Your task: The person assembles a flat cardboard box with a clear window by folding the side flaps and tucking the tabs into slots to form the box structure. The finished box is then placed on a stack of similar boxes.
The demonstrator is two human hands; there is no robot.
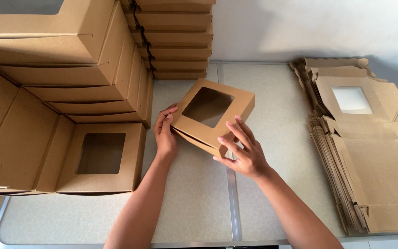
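Bare tabletop (194, 203), both hands (166, 136) tilting windowed box (213, 115)

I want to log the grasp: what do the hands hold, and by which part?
Both hold one folded window box. The left hand grips its left corner; the right hand grips its near corner, fingers on the lid.

A square brown cardboard box with a square window in its lid (213, 116) sat tilted at the table's middle, held at its near corners by the left hand (166, 133) and right hand (244, 150). Stacked finished windowed cardboard boxes (61, 101) filled the left side, another stack of closed brown boxes (176, 39) stood behind, and a pile of flat unfolded windowed carton blanks (365, 143) lay at right.
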